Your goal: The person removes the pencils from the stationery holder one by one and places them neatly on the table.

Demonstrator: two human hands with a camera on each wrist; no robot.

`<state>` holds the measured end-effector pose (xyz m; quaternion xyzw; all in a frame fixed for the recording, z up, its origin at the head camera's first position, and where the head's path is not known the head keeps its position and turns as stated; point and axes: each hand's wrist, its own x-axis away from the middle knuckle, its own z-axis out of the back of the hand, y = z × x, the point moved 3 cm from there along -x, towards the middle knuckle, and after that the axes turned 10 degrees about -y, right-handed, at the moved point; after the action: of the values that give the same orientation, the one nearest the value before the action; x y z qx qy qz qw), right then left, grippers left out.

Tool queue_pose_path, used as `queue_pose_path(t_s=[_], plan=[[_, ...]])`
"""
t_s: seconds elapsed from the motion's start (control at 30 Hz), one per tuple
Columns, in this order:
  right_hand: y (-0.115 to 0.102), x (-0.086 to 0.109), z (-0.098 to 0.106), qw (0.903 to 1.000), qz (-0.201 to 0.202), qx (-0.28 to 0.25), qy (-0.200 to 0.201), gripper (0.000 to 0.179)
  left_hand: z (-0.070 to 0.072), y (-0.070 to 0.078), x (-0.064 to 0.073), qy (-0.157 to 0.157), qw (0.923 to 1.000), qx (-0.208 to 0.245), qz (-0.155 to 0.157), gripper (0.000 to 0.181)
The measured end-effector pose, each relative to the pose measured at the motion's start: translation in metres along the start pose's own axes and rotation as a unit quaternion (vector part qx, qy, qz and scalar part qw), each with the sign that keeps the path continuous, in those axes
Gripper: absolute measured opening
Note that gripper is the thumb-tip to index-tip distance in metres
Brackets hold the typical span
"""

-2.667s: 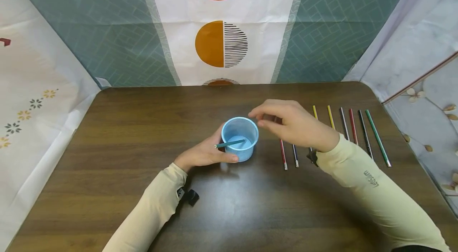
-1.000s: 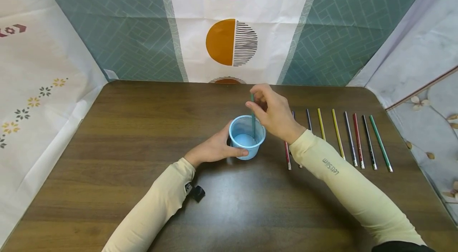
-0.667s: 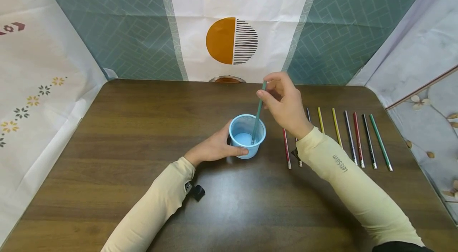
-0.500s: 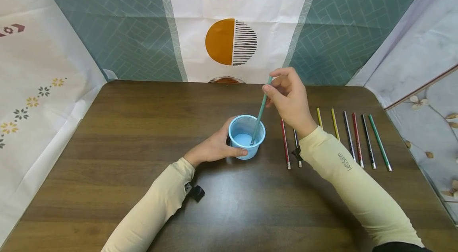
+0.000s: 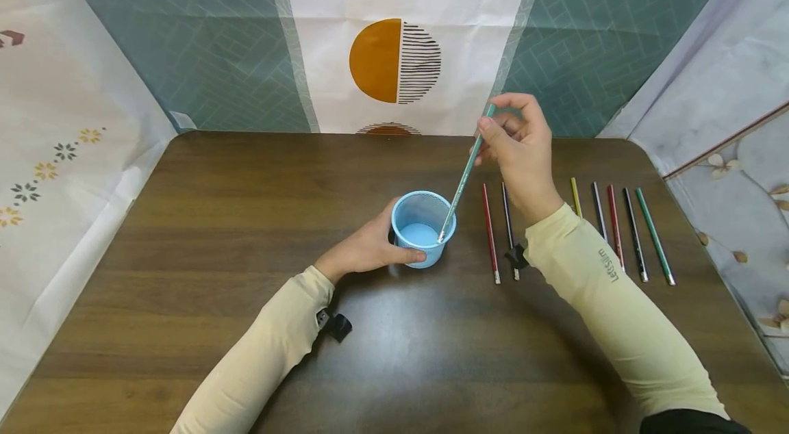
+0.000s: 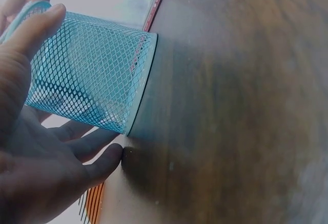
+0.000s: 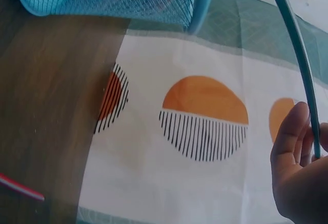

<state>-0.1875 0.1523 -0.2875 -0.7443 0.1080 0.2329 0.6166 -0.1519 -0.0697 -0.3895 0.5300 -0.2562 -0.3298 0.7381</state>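
My left hand (image 5: 370, 246) grips a light blue mesh pencil cup (image 5: 433, 254) that stands upright on the table, its thumb across the near side. In the left wrist view, the mesh cup (image 6: 92, 70) sits between the thumb and the spread fingers. Above and right of the cup, my right hand (image 5: 522, 146) pinches a green pencil (image 5: 466, 174) near its upper end. The pencil slants down to the left, its eraser end just inside the cup's near right rim. In the right wrist view the pencil (image 7: 296, 39) runs past the fingertips of the right hand (image 7: 302, 178).
Right of the cup lie a red pencil (image 5: 490, 235) and a dark blue pencil (image 5: 507, 215). Further right, several more lie in a row, from a yellow pencil (image 5: 576, 196) to a green pencil (image 5: 656, 235); my right arm covers part of it. A patterned curtain (image 5: 296, 64) hangs behind the table.
The green pencil leaned leftward in the cup at first, with the right hand empty beside it. Now pinched, it tilts right and has been drawn upward. The left hand keeps its grip.
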Motion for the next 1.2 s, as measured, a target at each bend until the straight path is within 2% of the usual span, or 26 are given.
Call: queue_pose_path(t_s=[0.13, 0.23, 0.4, 0.57, 0.67, 0.83, 1.07, 1.2], plan=[[-0.005, 0.000, 0.008, 0.9997, 0.005, -0.023, 0.010, 0.026, 0.000, 0.016, 0.004, -0.004, 1.0000, 0.000, -0.001, 0.090], [-0.006, 0.001, 0.014, 0.9996, -0.004, -0.022, 0.019, 0.025, 0.001, 0.021, 0.005, 0.000, 1.0000, -0.004, 0.000, 0.088], [0.002, 0.002, 0.024, 0.9988, -0.041, 0.019, 0.016, 0.022, 0.002, 0.019, 0.004, 0.007, 1.0000, -0.001, 0.007, 0.087], [0.021, 0.005, 0.034, 0.9908, -0.102, 0.084, -0.027, 0.021, 0.002, 0.019, 0.005, 0.011, 0.9999, -0.003, 0.010, 0.087], [0.033, 0.007, 0.037, 0.9806, -0.140, 0.130, -0.047, 0.021, 0.002, 0.019, 0.005, 0.013, 0.9998, -0.004, 0.012, 0.087], [0.050, 0.007, 0.039, 0.9579, -0.196, 0.199, -0.066, 0.018, 0.003, 0.019, 0.006, 0.017, 0.9996, -0.011, 0.021, 0.088], [0.075, 0.007, 0.040, 0.9112, -0.295, 0.269, -0.101, 0.020, 0.003, 0.019, 0.006, 0.021, 0.9993, -0.016, 0.027, 0.088], [0.086, 0.006, 0.039, 0.8869, -0.327, 0.299, -0.131, 0.016, 0.003, 0.019, 0.006, 0.021, 0.9991, -0.016, 0.033, 0.088]])
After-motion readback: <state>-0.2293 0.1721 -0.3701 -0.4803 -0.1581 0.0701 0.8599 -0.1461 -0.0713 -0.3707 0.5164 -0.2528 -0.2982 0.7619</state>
